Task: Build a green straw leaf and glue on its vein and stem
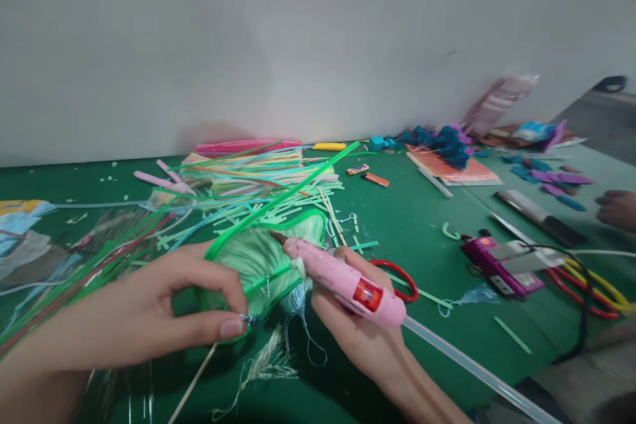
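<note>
Gripping glue gun (pixel 348 281) and leaf (pixel 258 262), hands crowded by straws (pixel 248 175); bare table (pixel 422 225) rightward.

Pink glue gun (pixel 342 281), green leaf (pixel 258 258), red scissors (pixel 397 278).

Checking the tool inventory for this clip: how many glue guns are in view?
2. A pink glue gun is held in the right hand, nozzle at the green leaf piece. A purple glue gun lies on the green table to the right. Clutter may hide others.
</note>
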`<state>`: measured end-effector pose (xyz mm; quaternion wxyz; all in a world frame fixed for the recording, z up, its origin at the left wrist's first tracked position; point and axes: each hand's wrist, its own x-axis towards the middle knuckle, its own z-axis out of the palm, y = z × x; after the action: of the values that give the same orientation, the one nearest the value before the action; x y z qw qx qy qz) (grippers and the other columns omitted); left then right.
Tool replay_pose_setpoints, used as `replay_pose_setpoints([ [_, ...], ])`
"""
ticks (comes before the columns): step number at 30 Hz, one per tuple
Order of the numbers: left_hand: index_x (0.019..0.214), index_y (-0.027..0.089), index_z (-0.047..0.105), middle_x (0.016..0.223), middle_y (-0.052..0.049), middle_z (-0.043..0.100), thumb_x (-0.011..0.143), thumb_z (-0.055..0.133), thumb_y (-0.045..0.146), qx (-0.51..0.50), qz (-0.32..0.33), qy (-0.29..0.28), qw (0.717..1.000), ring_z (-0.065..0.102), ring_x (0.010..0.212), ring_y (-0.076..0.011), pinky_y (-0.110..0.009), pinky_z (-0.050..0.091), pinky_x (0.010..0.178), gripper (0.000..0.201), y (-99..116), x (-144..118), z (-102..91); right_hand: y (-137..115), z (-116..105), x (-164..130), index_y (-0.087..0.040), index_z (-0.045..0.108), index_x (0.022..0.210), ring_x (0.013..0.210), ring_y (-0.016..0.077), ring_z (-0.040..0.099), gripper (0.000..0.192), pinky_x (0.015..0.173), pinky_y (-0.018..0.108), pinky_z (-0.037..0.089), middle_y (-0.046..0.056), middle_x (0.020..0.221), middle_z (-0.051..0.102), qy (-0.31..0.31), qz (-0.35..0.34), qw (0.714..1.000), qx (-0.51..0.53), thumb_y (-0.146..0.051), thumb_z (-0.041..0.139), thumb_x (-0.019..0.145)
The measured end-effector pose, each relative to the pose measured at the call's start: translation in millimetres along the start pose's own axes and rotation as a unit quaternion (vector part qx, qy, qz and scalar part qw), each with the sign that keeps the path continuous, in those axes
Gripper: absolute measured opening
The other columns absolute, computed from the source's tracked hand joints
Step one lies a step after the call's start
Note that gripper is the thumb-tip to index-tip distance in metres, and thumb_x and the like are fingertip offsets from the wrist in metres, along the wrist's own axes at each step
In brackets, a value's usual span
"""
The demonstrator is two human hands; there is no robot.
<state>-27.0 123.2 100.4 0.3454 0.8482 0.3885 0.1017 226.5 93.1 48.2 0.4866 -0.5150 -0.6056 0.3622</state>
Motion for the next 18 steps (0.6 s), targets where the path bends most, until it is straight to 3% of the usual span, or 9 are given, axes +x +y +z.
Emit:
replay_pose_setpoints([
  [9, 0.085, 0.035, 0.070, 0.078, 0.016, 0.073, 0.088, 0.065, 0.037, -0.001, -0.022, -0.017, 1.000, 0.057, 0.070, -0.0083, -0.020, 0.037, 0.073, 0.006, -6.2, -2.9, 0.1, 5.2, -9.0, -4.0, -0.027, 0.035, 0.063, 0.049, 0.0108, 0.033, 0.029, 0.045, 0.027, 0.027, -0.008, 0.055, 0.035, 0.009, -0.001, 0.999, -0.035, -0.021, 0.062, 0.072],
  [18, 0.086, 0.035, 0.070, 0.076, 0.017, 0.072, 0.088, 0.065, 0.035, -0.005, -0.019, -0.018, 1.000, 0.060, 0.066, -0.0071, -0.022, 0.040, 0.083, 0.006, -2.8, -0.3, -0.6, 4.5, -3.1, -1.7, -0.026, 0.032, 0.062, 0.048, 0.0098, 0.031, 0.032, 0.045, 0.027, 0.026, -0.008, 0.054, 0.036, 0.003, -0.007, 1.000, -0.013, -0.020, 0.062, 0.071],
])
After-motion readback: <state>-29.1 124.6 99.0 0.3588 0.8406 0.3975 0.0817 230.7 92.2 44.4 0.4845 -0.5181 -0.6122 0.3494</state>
